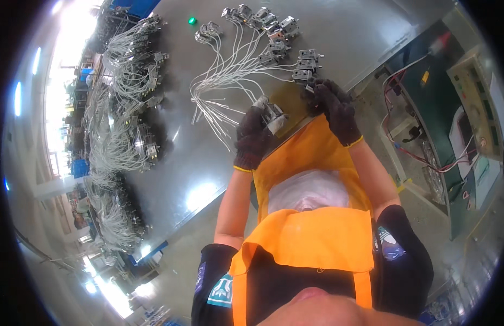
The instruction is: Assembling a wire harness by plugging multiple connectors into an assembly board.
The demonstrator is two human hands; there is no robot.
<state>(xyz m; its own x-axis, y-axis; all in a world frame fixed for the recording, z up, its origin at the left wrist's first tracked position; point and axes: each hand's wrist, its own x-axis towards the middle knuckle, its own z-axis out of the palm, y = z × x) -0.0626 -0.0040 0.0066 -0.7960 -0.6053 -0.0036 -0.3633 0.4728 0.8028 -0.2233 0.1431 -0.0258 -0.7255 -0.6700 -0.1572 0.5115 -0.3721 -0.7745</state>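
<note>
My left hand (253,133), in a dark knitted glove with pale fingertips, is closed around a small metal-framed motor (272,114) near the table's front edge. White leads run from about that motor to the left. My right hand (333,106), gloved the same way, has its fingers curled together at the table edge, just below a short row of motors (306,66). What its fingertips pinch is mostly hidden. More motors (265,20) stand in a curve farther off, their white wires (219,81) gathered into a bundle with loose ends pointing toward me.
Large heaps of wired motors (121,146) line the table's left side. A green round object (192,21) lies at the far part of the grey metal table (176,179). To the right are a dark green board (426,108), red and white cables (390,127) and a beige instrument (480,103).
</note>
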